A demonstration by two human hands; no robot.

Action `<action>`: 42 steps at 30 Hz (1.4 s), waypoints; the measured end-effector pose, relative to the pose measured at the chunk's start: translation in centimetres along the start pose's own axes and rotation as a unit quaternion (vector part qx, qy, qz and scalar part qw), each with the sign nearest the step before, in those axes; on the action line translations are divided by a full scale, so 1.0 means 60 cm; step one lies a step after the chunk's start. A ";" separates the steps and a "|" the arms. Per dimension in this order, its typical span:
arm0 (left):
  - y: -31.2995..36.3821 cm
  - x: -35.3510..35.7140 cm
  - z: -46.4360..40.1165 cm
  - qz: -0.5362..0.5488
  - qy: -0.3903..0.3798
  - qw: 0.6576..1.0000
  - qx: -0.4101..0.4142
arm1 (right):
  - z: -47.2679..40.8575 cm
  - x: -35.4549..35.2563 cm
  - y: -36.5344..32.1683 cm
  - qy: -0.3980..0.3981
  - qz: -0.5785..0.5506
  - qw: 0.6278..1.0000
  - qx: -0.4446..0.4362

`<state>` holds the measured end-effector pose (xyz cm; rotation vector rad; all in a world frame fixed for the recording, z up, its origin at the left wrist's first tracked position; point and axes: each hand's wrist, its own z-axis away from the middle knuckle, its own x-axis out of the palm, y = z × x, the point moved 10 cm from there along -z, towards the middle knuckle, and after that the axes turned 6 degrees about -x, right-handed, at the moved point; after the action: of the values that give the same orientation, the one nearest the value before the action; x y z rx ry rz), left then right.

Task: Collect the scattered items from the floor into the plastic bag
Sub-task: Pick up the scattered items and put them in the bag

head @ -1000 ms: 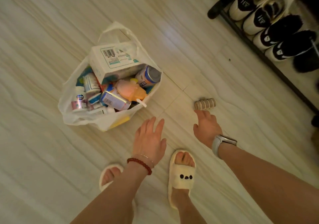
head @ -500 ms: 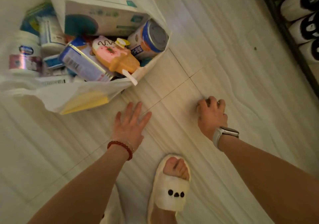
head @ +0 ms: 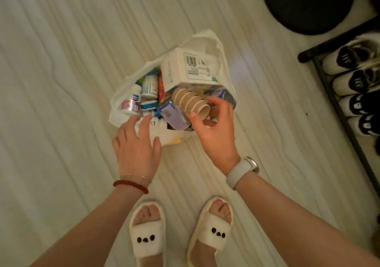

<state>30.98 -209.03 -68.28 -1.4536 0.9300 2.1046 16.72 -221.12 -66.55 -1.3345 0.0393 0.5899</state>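
Over the plastic bag (head: 223, 65), the right hand (head: 216, 131) grips a ribbed brown tube (head: 190, 101) by its near end, long axis slanting up-left. Left hand (head: 136, 145) rests spread on the bag's near edge.

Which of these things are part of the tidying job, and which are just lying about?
Part of the job:
- plastic bag, open on the floor
- ribbed cardboard roll, held over the bag by the right hand
- left hand, at the bag's near edge
- white box and bottles already inside

Just lying about:
- shoe rack with shoes
- round black object
- slippers, being worn
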 end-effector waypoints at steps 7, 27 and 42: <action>-0.046 0.033 -0.041 -0.123 -0.119 0.979 0.112 | -0.048 0.138 0.004 -0.189 0.187 0.963 -0.050; -0.064 -0.415 0.094 0.090 -0.031 0.988 -0.125 | 0.122 0.094 -0.409 -0.284 0.335 0.888 -0.139; -0.466 -0.561 0.741 0.240 0.021 0.815 -0.526 | 0.679 0.324 -0.521 -0.534 0.333 0.767 -0.123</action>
<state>33.00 -156.46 -34.75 -1.8418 0.0160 3.2519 34.28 -179.78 -34.93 -1.0272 -0.5376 1.9648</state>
